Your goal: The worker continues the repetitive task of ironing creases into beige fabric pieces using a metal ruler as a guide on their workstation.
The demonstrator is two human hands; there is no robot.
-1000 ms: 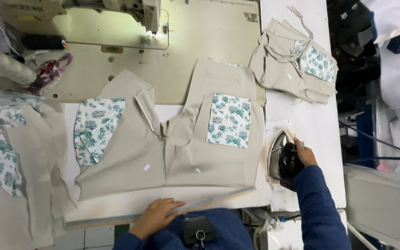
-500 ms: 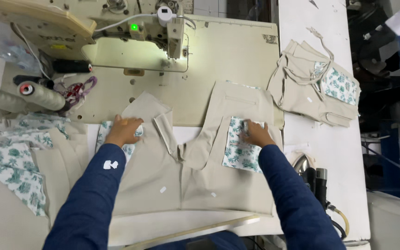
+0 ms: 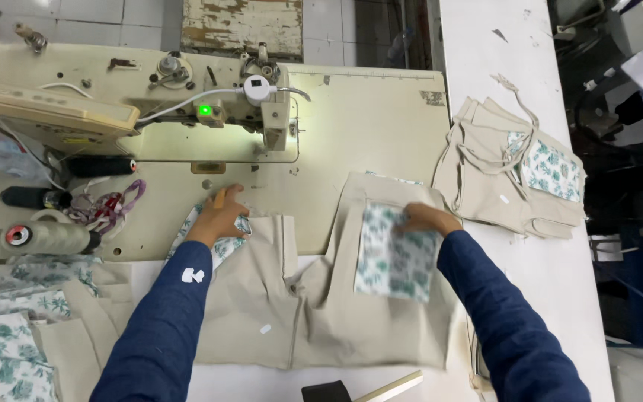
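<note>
1. the left hand (image 3: 221,216) lies flat, fingers together, pressing the left printed pocket (image 3: 217,237) of the beige garment (image 3: 314,298), seemingly to keep that side from slipping.
2. the right hand (image 3: 426,219) rests fingers spread on the top edge of the right printed pocket (image 3: 392,257), holding the patch square on its panel.
3. the garment lies opened out on the desk (image 3: 381,119), its upper edge just in front of the sewing machine (image 3: 187,104), near the needle end.
4. a stack of finished beige pieces (image 3: 511,175) sits well apart to the right, out of the work area.
5. thread cones (image 3: 39,238) and more printed cloth (image 3: 1,335) lie at the left, within reach.
</note>
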